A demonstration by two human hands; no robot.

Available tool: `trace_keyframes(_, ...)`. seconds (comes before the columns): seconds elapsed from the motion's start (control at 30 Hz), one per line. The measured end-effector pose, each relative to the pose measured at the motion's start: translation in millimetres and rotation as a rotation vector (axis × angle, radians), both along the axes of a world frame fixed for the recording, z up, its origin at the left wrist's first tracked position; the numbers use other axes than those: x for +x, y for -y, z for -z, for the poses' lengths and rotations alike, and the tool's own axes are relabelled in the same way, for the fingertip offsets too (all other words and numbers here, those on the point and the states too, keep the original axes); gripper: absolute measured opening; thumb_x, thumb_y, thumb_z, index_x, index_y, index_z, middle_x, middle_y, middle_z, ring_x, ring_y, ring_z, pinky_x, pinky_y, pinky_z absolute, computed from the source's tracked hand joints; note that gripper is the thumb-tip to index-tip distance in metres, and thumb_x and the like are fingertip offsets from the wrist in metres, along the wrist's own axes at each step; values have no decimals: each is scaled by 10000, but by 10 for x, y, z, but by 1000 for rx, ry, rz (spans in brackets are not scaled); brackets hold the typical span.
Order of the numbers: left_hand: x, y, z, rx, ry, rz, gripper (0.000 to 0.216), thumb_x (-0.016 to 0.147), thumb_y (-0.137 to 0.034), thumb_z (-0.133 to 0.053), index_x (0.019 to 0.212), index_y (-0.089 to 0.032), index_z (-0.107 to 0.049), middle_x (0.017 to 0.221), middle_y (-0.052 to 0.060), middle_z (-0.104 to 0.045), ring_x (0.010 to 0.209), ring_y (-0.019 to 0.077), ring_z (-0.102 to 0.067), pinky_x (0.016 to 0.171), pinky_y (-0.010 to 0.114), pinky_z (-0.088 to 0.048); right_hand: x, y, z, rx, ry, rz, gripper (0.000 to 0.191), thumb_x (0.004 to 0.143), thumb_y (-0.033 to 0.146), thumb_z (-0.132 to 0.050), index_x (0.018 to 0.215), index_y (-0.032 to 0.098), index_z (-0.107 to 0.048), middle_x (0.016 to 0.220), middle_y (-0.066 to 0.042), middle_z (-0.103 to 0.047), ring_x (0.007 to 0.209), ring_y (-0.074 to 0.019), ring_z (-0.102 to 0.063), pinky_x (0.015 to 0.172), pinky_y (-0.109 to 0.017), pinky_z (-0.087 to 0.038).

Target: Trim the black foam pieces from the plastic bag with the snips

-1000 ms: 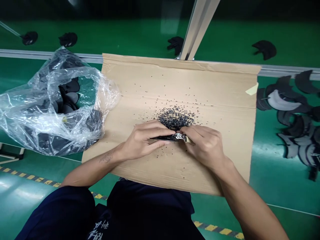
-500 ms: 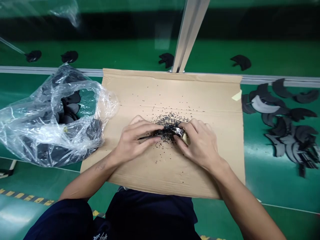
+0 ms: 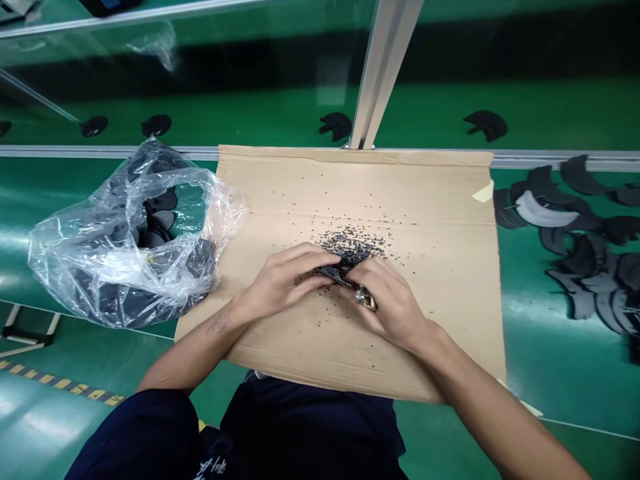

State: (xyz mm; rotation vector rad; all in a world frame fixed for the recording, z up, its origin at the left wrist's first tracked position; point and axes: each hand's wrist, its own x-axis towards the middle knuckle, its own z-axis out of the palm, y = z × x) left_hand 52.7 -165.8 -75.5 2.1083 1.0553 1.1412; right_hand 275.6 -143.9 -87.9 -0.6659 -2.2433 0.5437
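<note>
My left hand [image 3: 283, 280] pinches a dark, thin plastic piece [image 3: 334, 273] between thumb and fingers, over the middle of the cardboard. Close beside it, my right hand [image 3: 390, 297] is closed around small nippers [image 3: 366, 299]; their metal head and a bit of pale handle show under the fingers. The right fingertips reach the near end of the dark piece, and whether they grip it too I cannot tell. Small black scraps [image 3: 353, 241] lie thickly beyond both hands and more thinly around them.
A cardboard sheet [image 3: 440, 193] covers the middle of the green table. At left lies a clear plastic bag [image 3: 120, 247] with dark curved pieces inside. More curved black pieces [image 3: 583, 257] are heaped at right. A metal post [image 3: 383, 73] rises at the back edge.
My right hand has swung the nippers' head away from the dark piece and toward me, and its fingertips have come to the piece. The left hand has tilted the piece. The view has shifted slightly.
</note>
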Motion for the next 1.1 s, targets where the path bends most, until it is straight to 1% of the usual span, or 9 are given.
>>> trace_keyframes(0.13,-49,-30,-26,-217,156,-114,181,895,-315,-736,991,-163,-724,935,63,-756,863,148,-708,766,267,-596,104,-89,-70,-56,-131,89,177,985,363,-550,1111,238,-538,961,-76,-625,913,-239,-607,776,-410,-518)
trace_keyframes(0.23,-43,-36,-18,-369,350,-147,234,876,-368,-756,924,-151,-682,840,30,-726,754,118,-677,675,226,-572,197,-135,-124,-269,-172,238,228,1010,456,-491,1101,248,-516,824,-18,-539,691,-162,-521,618,-321,-469)
trace_keyframes(0.37,43,18,-12,-666,578,122,292,880,-416,-745,865,-151,-624,754,9,-684,637,103,-666,584,210,-561,242,-116,-184,-655,-294,176,337,991,552,-479,1184,276,-477,811,14,-450,643,-130,-462,550,-264,-447)
trace_keyframes(0.47,128,81,-28,-763,570,252,287,860,-398,-773,937,-142,-668,813,43,-725,690,130,-708,626,232,-587,215,-65,-207,-775,-222,33,574,909,558,-627,1373,315,-392,920,-6,-482,721,-140,-518,588,-261,-488)
trace_keyframes(0.57,147,92,-52,-604,532,158,262,846,-341,-795,1013,-157,-711,954,72,-766,866,158,-744,769,258,-616,175,-47,-181,-677,-136,40,697,882,498,-689,1446,302,-329,1002,-36,-534,788,-159,-560,644,-280,-521)
trace_keyframes(0.67,79,54,-66,-417,433,32,220,857,-250,-779,1050,-162,-718,1015,79,-773,950,162,-747,837,273,-626,163,-102,-143,-366,-66,177,587,898,387,-687,1399,266,-405,1089,-81,-586,918,-209,-602,786,-362,-547)
trace_keyframes(0.77,-10,13,-61,-233,318,13,204,871,-170,-738,1073,-153,-710,1064,91,-770,1020,172,-739,907,313,-629,184,-179,-148,-111,29,170,449,905,284,-666,1328,254,-516,1149,-114,-620,1050,-269,-609,891,-450,-533)
trace_keyframes(0.97,-54,-43,19,77,119,45,188,922,-54,-577,1044,-167,-665,1094,90,-766,1079,172,-724,972,374,-620,165,-166,-156,-39,54,10,426,880,198,-644,1297,229,-566,1067,-108,-666,948,-241,-660,780,-398,-568)
trace_keyframes(1.1,-56,-52,57,131,33,67,187,933,-50,-550,1046,-162,-649,1120,104,-758,1122,180,-712,991,376,-612,137,-147,-134,-11,81,-38,377,878,197,-623,1251,196,-570,1015,-107,-675,887,-228,-661,741,-382,-570)
